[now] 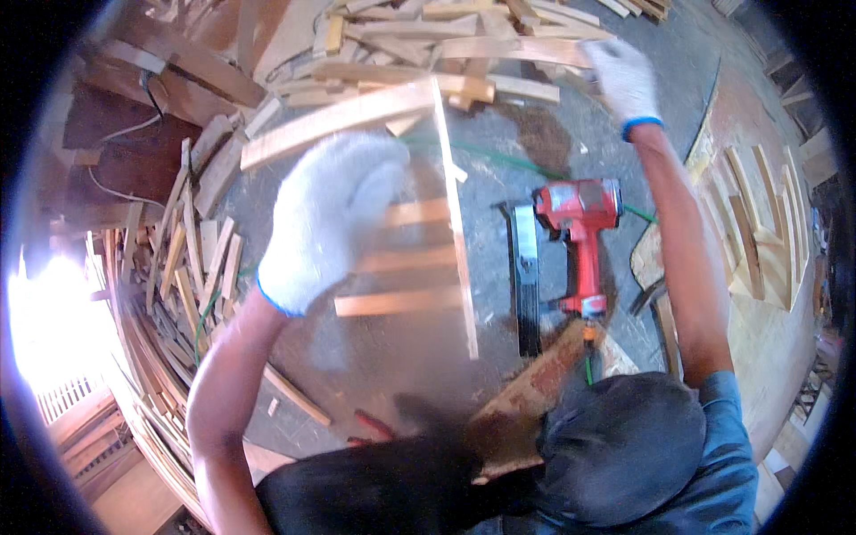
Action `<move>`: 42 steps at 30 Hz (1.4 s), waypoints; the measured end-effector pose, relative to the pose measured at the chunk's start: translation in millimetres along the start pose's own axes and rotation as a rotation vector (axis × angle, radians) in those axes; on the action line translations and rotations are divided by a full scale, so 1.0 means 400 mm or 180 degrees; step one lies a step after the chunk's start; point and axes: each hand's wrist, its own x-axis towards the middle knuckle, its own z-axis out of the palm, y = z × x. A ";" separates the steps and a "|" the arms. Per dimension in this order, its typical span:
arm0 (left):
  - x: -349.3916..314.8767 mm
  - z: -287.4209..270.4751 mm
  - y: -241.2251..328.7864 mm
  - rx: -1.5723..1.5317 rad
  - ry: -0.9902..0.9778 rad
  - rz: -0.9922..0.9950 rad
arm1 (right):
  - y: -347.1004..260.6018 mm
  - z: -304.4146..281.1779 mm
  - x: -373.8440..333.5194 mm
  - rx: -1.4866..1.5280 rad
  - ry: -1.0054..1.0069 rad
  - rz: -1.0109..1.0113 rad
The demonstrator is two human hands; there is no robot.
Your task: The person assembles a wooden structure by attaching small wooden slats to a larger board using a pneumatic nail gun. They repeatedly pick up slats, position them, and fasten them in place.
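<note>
My left hand [332,218], in a white glove, is curled over a small slatted wooden frame [456,232]. The frame has a thin upright strip along its right side, with several pale slats running left from it. Motion blurs this hand, and its fingertips are hidden behind the palm. Farther off to the right, my right hand [621,80], also gloved, reaches to the far pile and closes around the end of a wooden slat [526,50]. Between my arms, a red nail gun [584,236] with a black magazine lies on the floor.
Loose wood strips [383,40] are heaped at the far side, and more strips [192,259] lie at the left. Red-handled pliers [373,426] are near my leg. A green hose [499,152] crosses the floor. Upright slatted pieces [762,232] stand on a board at right.
</note>
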 end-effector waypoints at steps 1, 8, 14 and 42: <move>-0.010 -0.012 0.001 -0.0071 -0.0057 -0.0229 | -0.047 -0.034 -0.034 0.0635 -0.0133 0.0589; 0.072 0.005 0.029 0.0001 0.0225 0.0094 | 0.002 -0.183 -0.106 0.1468 -0.0796 0.0734; 0.038 -0.046 0.138 0.0361 0.0409 0.0573 | -0.099 -0.359 -0.189 0.1187 0.0201 0.0177; -0.382 -0.002 0.178 0.0819 -0.1089 -0.0721 | 0.106 -0.065 -0.700 0.3484 -0.2375 0.3597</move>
